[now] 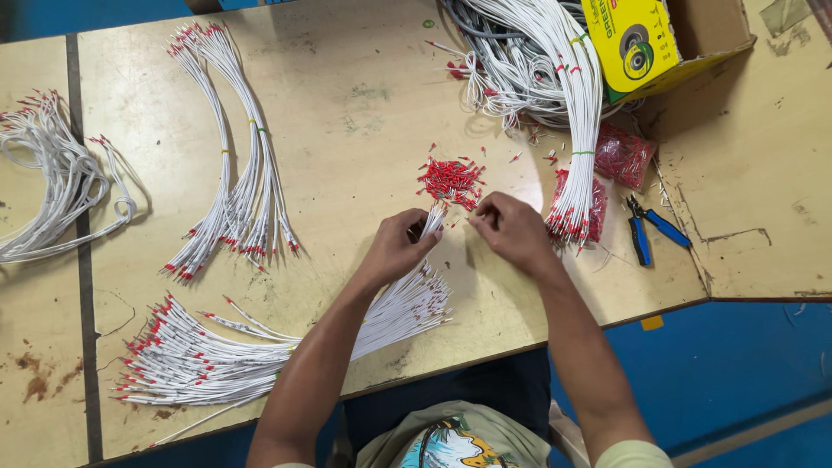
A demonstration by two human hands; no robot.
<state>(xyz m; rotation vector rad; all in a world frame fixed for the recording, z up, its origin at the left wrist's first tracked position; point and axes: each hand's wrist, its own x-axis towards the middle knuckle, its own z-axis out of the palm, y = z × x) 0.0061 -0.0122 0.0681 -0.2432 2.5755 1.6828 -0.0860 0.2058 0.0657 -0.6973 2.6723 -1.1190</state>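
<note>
My left hand (397,249) grips the ends of a small bunch of white wires (431,218) that stick up between its fingers. My right hand (513,229) is closed just to the right of those wire ends, fingertips pinched as on a small red ferrule, too small to make out. Just beyond both hands lies a pile of loose red ferrules (451,179). Below my left hand a fan of white wires with red tips (407,305) lies on the yellowish table (347,104).
More white wire bundles lie at the left (236,165), far left (52,186) and front left (191,360). A thick bundle (572,113) runs down from the back right beside a yellow cardboard box (646,39). Blue-handled crimping pliers (650,230) and red ferrule bags (622,156) sit right.
</note>
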